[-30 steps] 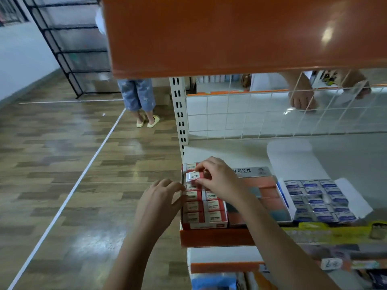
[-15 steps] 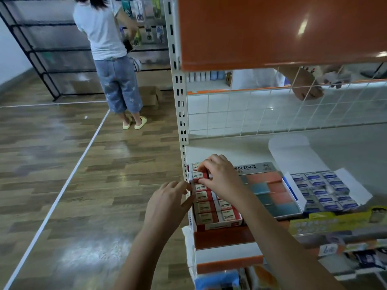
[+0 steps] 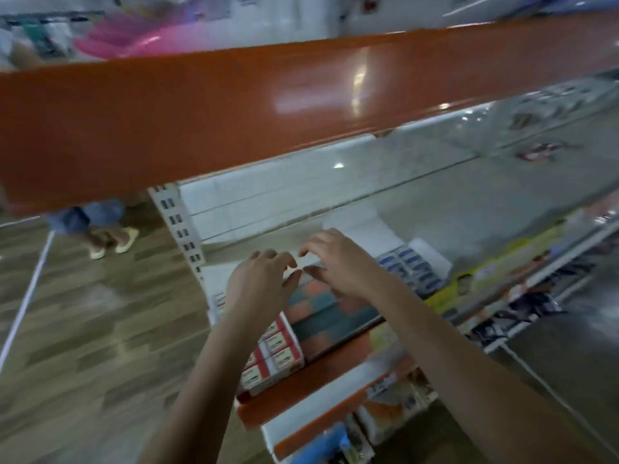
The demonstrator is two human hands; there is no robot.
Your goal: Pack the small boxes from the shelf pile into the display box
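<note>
The frame is blurred by motion. The display box (image 3: 249, 391) stands at the left end of the shelf, with rows of small red-and-white boxes (image 3: 273, 354) packed in it. My left hand (image 3: 259, 283) and my right hand (image 3: 340, 262) hover close together over the back of the box. Fingers and thumbs of both curl round a pale lid flap (image 3: 303, 262) between them. My left forearm hides the back rows of small boxes. No loose pile of boxes can be made out.
A flat box of orange and teal blocks (image 3: 330, 313) lies right of the display box, then an open white box of blue packs (image 3: 413, 267). The orange upper shelf (image 3: 234, 112) hangs low overhead. A person's legs (image 3: 110, 236) stand on the wood floor at the left.
My right hand has left the small box it was setting in the back row. Both hands rose to the flap behind the boxes. The view swung and tilted sharply.
</note>
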